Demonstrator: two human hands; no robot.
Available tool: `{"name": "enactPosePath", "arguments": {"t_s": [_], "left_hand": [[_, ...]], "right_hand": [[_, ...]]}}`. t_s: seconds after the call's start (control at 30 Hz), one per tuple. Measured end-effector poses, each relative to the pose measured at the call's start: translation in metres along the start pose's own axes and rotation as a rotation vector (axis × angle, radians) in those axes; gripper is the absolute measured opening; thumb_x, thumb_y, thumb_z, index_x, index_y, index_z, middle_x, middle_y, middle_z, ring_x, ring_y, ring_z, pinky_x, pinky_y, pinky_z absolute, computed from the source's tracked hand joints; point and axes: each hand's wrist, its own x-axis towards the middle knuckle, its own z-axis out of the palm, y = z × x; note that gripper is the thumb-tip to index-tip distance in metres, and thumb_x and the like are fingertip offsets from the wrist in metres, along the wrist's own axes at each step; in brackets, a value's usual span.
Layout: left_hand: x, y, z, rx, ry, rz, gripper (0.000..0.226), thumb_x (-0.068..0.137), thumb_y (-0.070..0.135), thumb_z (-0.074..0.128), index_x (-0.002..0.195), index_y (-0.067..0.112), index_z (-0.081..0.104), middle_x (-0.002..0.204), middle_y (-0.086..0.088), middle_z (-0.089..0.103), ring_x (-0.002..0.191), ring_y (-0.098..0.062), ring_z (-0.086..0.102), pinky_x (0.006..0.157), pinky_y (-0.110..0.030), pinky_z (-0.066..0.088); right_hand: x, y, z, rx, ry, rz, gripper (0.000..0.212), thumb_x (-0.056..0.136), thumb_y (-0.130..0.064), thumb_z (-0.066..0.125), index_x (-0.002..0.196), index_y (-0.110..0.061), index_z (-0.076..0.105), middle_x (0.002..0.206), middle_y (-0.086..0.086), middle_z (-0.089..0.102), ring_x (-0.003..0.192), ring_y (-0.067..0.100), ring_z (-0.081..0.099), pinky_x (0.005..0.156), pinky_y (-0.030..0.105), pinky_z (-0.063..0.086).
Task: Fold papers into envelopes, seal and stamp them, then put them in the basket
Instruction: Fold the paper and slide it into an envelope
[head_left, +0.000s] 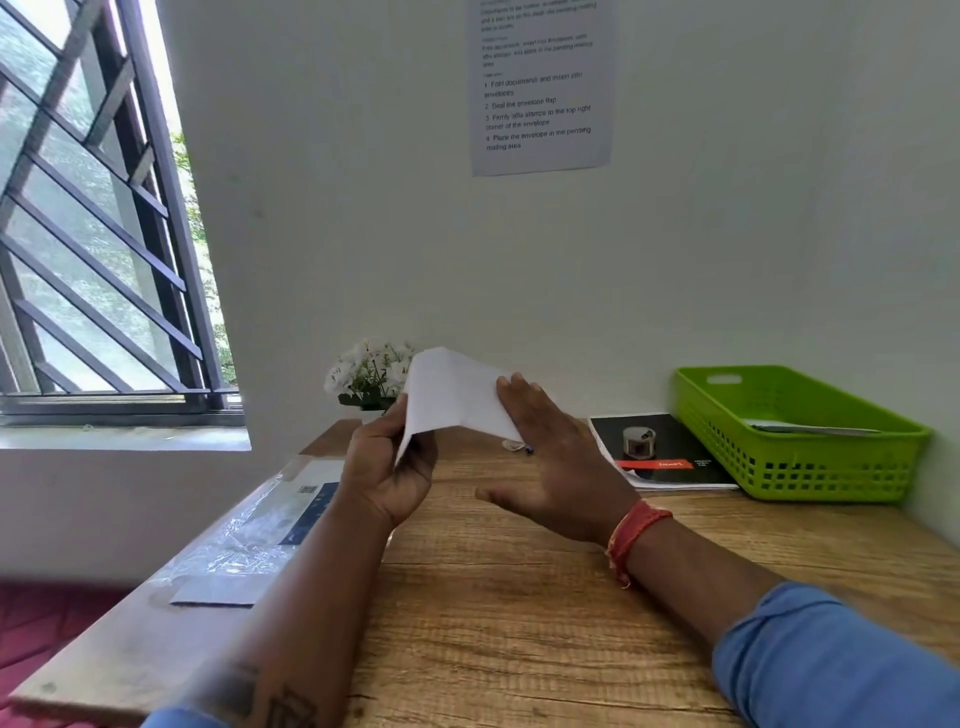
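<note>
A white folded paper (452, 395) is held up in the air above the wooden desk (519, 597). My left hand (387, 467) grips its lower left edge, thumb in front and fingers curled behind. My right hand (553, 457) lies flat against the paper's right side with straight fingers, thumb spread out below. The green plastic basket (800, 467) stands at the desk's back right against the wall, with white envelopes (810, 428) lying inside it.
A clear plastic packet of envelopes (249, 535) lies at the desk's left edge. A black booklet with a small round jar on it (660, 452) sits beside the basket. A white flower pot (371, 374) stands behind the paper. An instruction sheet (540, 88) hangs on the wall.
</note>
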Motion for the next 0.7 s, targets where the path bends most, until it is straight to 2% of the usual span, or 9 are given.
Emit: {"name": "enactPosePath", "arguments": {"t_s": [0.07, 0.13, 0.2, 0.23, 0.3, 0.37, 0.43, 0.57, 0.7], "left_hand": [[0.000, -0.007, 0.003, 0.157, 0.085, -0.044, 0.038, 0.101, 0.013, 0.057, 0.134, -0.005, 0.056, 0.100, -0.015, 0.071, 0.074, -0.020, 0.072, 0.057, -0.026, 0.062], [0.002, -0.013, 0.003, 0.338, 0.225, -0.055, 0.033, 0.101, 0.012, 0.058, 0.130, -0.003, 0.057, 0.101, -0.016, 0.070, 0.080, -0.024, 0.070, 0.052, -0.030, 0.060], [0.004, -0.015, -0.002, 0.554, 0.378, -0.020, 0.031, 0.101, 0.011, 0.058, 0.129, -0.001, 0.054, 0.108, -0.017, 0.068, 0.090, -0.028, 0.069, 0.056, -0.034, 0.060], [0.005, -0.015, -0.004, 0.781, 0.440, 0.016, 0.029, 0.101, 0.013, 0.058, 0.127, 0.001, 0.054, 0.109, -0.018, 0.067, 0.091, -0.029, 0.069, 0.059, -0.036, 0.061], [0.005, -0.014, -0.009, 1.427, 0.482, 0.120, 0.021, 0.101, 0.022, 0.056, 0.118, 0.011, 0.061, 0.102, -0.013, 0.068, 0.084, -0.024, 0.069, 0.064, -0.036, 0.059], [0.005, -0.014, -0.011, 1.740, 0.449, 0.201, 0.014, 0.100, 0.029, 0.056, 0.096, 0.019, 0.065, 0.096, -0.007, 0.070, 0.085, -0.022, 0.066, 0.077, -0.038, 0.058], [0.006, -0.013, -0.012, 1.801, 0.428, 0.251, 0.017, 0.097, 0.031, 0.059, 0.093, 0.018, 0.069, 0.094, -0.004, 0.071, 0.092, -0.026, 0.066, 0.085, -0.040, 0.056], [0.008, -0.002, -0.016, 1.799, 0.509, 0.355, 0.026, 0.090, 0.027, 0.074, 0.112, 0.014, 0.075, 0.116, -0.006, 0.070, 0.111, -0.027, 0.062, 0.096, -0.040, 0.052], [0.006, 0.006, -0.024, 1.909, 0.516, 0.353, 0.030, 0.089, 0.029, 0.076, 0.113, 0.012, 0.072, 0.119, -0.008, 0.068, 0.111, -0.026, 0.059, 0.088, -0.032, 0.045]], "right_hand": [[0.002, 0.001, 0.004, -0.047, 0.030, 0.032, 0.085, 0.096, -0.047, 0.052, 0.159, -0.039, -0.004, 0.169, -0.010, 0.002, 0.155, 0.012, 0.002, 0.124, 0.044, 0.015], [0.002, 0.004, 0.004, -0.053, -0.011, 0.081, 0.074, 0.097, -0.019, 0.047, 0.160, -0.035, 0.011, 0.166, -0.006, 0.021, 0.153, 0.016, 0.018, 0.122, 0.045, 0.022], [-0.001, 0.008, 0.001, -0.042, -0.090, 0.136, 0.074, 0.093, -0.006, 0.045, 0.158, -0.035, 0.025, 0.161, -0.006, 0.035, 0.147, 0.016, 0.032, 0.121, 0.036, 0.026], [-0.002, 0.011, 0.000, -0.050, -0.139, 0.161, 0.073, 0.092, -0.005, 0.045, 0.157, -0.036, 0.029, 0.159, -0.007, 0.037, 0.145, 0.016, 0.036, 0.120, 0.032, 0.028], [-0.003, 0.017, 0.001, -0.059, -0.255, 0.203, 0.073, 0.093, -0.006, 0.046, 0.155, -0.040, 0.030, 0.160, -0.005, 0.035, 0.143, 0.018, 0.038, 0.119, 0.031, 0.029], [-0.003, 0.022, 0.005, -0.031, -0.368, 0.225, 0.071, 0.094, -0.009, 0.045, 0.155, -0.042, 0.029, 0.162, -0.001, 0.034, 0.144, 0.020, 0.036, 0.119, 0.034, 0.030], [-0.003, 0.021, 0.005, -0.007, -0.442, 0.225, 0.066, 0.097, -0.013, 0.044, 0.156, -0.039, 0.029, 0.163, -0.004, 0.032, 0.147, 0.018, 0.032, 0.120, 0.032, 0.027], [-0.004, 0.012, -0.001, 0.036, -0.457, 0.229, 0.061, 0.099, -0.030, 0.048, 0.156, -0.037, 0.029, 0.162, -0.006, 0.033, 0.146, 0.016, 0.034, 0.113, 0.027, 0.027], [-0.006, 0.005, -0.005, 0.105, -0.542, 0.215, 0.061, 0.098, -0.056, 0.049, 0.154, -0.037, 0.034, 0.162, -0.013, 0.031, 0.147, 0.013, 0.031, 0.113, 0.028, 0.026]]}}
